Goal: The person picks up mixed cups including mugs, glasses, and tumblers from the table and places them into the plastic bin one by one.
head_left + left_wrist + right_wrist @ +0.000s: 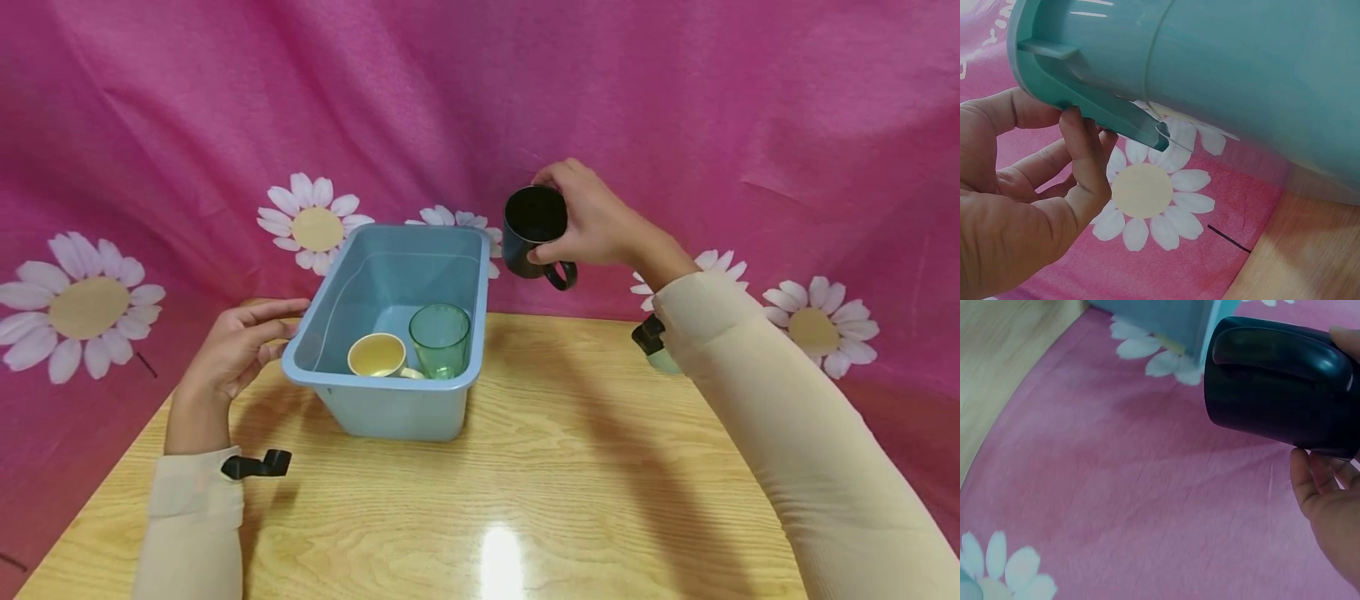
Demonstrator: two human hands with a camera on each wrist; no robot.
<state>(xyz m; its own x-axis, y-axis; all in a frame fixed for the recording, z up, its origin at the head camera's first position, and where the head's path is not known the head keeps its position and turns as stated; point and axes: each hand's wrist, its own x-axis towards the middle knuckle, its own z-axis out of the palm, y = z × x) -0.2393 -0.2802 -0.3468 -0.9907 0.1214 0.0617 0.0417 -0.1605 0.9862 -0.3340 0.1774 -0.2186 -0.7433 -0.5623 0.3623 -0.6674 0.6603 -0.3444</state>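
A black mug (534, 225) is in the air beyond the right side of a blue plastic tub (397, 412). My right hand (592, 217) grips it near the top, thumb on the near side and fingers round the far side. Its handle (1282, 353) is free of the fingers. Inside the tub are a yellow cup (377, 355) and, to its right, a green glass tumbler (440, 337). At the tub's left rim, my left hand (243, 342) holds the edge; the left wrist view shows thumb and fingers against the rim's underside.
The tub stands on a light wooden table (555, 500). Behind it hangs a pink cloth (450, 100) printed with white daisies. Past the right wrist, a pale green object (663, 361) is mostly hidden by the sleeve.
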